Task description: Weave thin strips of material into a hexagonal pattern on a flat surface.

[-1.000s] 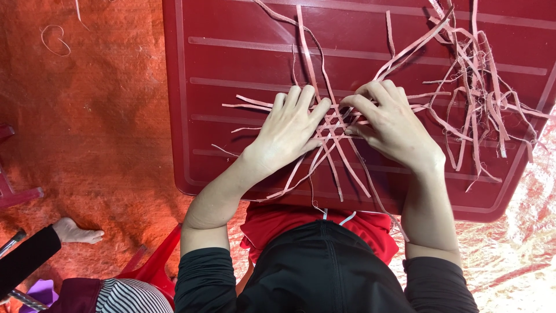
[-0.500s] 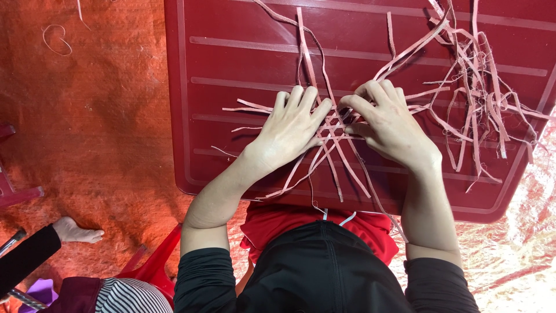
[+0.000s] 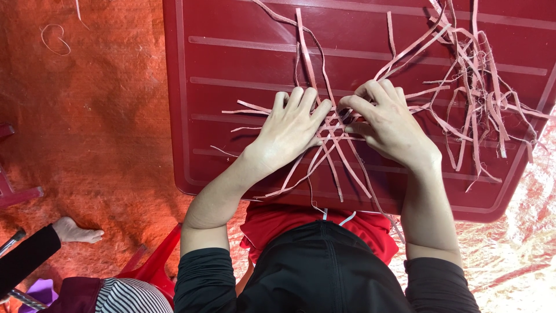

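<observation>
Nothing much is shifting since earlier: my left hand [image 3: 292, 130] is pressing flat and my right hand [image 3: 389, 124] is pinching the thin, floppy, light strips [image 3: 335, 128] mid-frame on the red table [image 3: 231, 58], best gripped near their crossing.

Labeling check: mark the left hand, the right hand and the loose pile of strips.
left hand [image 3: 289, 130], head view, back of the hand.
right hand [image 3: 389, 124], head view, back of the hand.
loose pile of strips [image 3: 480, 87], head view, tangled middle.

woven strips [image 3: 335, 130] | thin, pale pink, flat | crossed in a star | on red table, under both hands
</observation>
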